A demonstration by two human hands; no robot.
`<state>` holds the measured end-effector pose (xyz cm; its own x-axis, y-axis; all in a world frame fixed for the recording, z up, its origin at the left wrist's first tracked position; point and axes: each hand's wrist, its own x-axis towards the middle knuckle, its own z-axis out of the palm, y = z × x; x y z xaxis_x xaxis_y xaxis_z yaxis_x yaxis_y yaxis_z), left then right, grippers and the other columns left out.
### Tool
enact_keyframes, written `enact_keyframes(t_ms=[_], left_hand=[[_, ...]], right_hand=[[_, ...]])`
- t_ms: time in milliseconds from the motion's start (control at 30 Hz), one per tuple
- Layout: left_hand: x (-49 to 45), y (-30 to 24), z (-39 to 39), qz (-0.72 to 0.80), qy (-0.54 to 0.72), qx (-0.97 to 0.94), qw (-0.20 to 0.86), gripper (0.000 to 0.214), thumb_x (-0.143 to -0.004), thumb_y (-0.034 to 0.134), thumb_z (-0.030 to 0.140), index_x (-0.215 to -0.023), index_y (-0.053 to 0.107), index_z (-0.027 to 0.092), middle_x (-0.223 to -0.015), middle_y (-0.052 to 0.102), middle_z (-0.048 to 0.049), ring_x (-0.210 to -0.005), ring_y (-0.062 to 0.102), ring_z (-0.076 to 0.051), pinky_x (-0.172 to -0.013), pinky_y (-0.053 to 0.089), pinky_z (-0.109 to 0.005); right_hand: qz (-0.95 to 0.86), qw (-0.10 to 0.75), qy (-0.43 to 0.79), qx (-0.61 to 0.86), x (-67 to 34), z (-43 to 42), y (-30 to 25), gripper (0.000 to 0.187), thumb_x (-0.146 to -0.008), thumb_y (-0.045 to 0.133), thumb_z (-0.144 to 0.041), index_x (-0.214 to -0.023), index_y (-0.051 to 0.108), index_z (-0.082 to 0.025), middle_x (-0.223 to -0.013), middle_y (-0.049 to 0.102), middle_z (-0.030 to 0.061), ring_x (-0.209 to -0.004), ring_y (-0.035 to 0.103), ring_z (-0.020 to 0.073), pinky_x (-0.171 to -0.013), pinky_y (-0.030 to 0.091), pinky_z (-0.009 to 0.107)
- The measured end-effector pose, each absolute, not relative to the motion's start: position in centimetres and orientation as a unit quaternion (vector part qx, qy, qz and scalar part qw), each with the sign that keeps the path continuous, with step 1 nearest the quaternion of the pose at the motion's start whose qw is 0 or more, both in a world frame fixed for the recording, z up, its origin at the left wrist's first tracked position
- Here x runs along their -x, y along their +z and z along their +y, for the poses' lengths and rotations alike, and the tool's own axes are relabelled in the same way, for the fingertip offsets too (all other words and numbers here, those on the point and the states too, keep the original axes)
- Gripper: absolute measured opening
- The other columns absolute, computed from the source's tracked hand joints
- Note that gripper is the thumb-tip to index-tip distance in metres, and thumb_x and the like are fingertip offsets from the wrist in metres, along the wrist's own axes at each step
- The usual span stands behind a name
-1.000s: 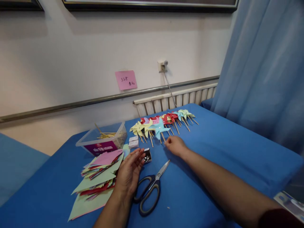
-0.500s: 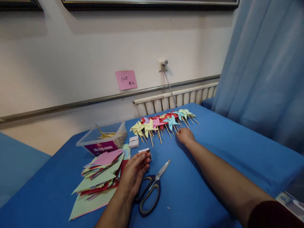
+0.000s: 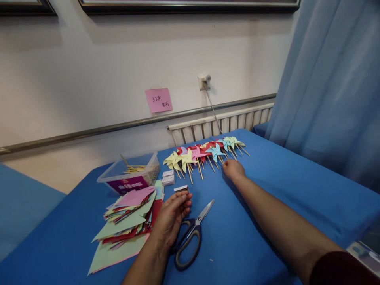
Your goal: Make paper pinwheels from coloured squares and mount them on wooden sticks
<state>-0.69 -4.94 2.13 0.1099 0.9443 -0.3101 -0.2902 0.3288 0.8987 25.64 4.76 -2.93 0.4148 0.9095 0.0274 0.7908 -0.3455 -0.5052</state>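
My left hand (image 3: 171, 217) is curled around a small open box of pins (image 3: 181, 189), thumb and fingertips on its sides, just right of a stack of coloured paper squares (image 3: 127, 219). My right hand (image 3: 233, 169) reaches far forward with its fingers curled at the stick end of a blue pinwheel (image 3: 215, 151). That pinwheel lies in a row of paper pinwheels (image 3: 190, 155) on the blue table (image 3: 297, 186). Black-handled scissors (image 3: 190, 237) lie between my two forearms.
A clear plastic tub (image 3: 130, 174) with wooden sticks stands at the back left. Two small white boxes (image 3: 168, 177) lie beside it. A radiator (image 3: 219, 123), a wall socket with a cord and a pink note are behind. A blue curtain (image 3: 332, 87) hangs at the right.
My right hand carried the blue pinwheel to the right and laid it in the row. My left hand closed around the pin box and lifted it slightly toward me.
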Motion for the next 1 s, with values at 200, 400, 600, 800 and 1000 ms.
enact_keyframes(t_ms=[200,400,600,800,1000], left_hand=[[0.8,2.3,-4.9,0.472,0.472,-0.344,0.661,0.021,-0.072,0.074,0.015,-0.092,0.068,0.013,-0.094,0.071,-0.0111,-0.068,0.065,-0.012,-0.059,0.052,-0.02],[0.8,2.1,-4.9,0.473,0.472,-0.348,0.658,0.021,-0.07,0.075,0.016,-0.09,0.068,0.013,-0.093,0.072,-0.0115,-0.066,0.065,-0.012,-0.058,0.051,-0.021],[0.2,1.7,-5.5,0.474,0.467,-0.37,0.649,0.02,-0.068,0.075,0.017,-0.086,0.068,0.013,-0.091,0.072,-0.0124,-0.064,0.063,-0.012,-0.056,0.048,-0.022],[1.4,2.7,-4.8,0.46,0.557,-0.351,0.596,0.022,-0.063,0.077,0.018,-0.083,0.068,0.012,-0.083,0.071,-0.0077,-0.06,0.06,-0.01,-0.056,0.046,-0.021],[3.1,3.1,-3.6,0.484,0.618,-0.337,0.52,0.025,-0.059,0.078,0.021,-0.08,0.067,0.013,-0.075,0.069,-0.0042,-0.056,0.057,-0.008,-0.054,0.043,-0.019]], right_hand=[[-0.527,0.231,0.129,0.807,-25.8,4.7,-3.0,0.024,-0.089,0.05,-0.035,-0.091,0.069,-0.021,-0.095,0.072,0.0098,-0.091,0.066,0.0234,-0.072,0.043,0.029],[-0.523,0.241,0.124,0.808,-25.9,4.4,-3.0,0.023,-0.088,0.051,-0.033,-0.089,0.07,-0.02,-0.092,0.072,0.0095,-0.088,0.065,0.0226,-0.07,0.041,0.028],[-0.548,0.275,0.095,0.784,-25.0,3.3,-1.8,0.027,-0.091,0.045,-0.031,-0.094,0.068,-0.017,-0.095,0.071,0.0115,-0.088,0.063,0.0223,-0.071,0.039,0.029],[-0.651,0.368,0.092,0.657,-20.9,0.1,-1.0,0.021,-0.089,0.047,-0.027,-0.088,0.067,-0.02,-0.088,0.069,0.0041,-0.08,0.06,0.0166,-0.072,0.039,0.026],[-0.745,0.366,0.207,0.518,-16.5,-3.4,-1.4,0.017,-0.088,0.051,-0.025,-0.082,0.065,-0.02,-0.08,0.065,0.002,-0.072,0.058,0.0144,-0.067,0.039,0.024]])
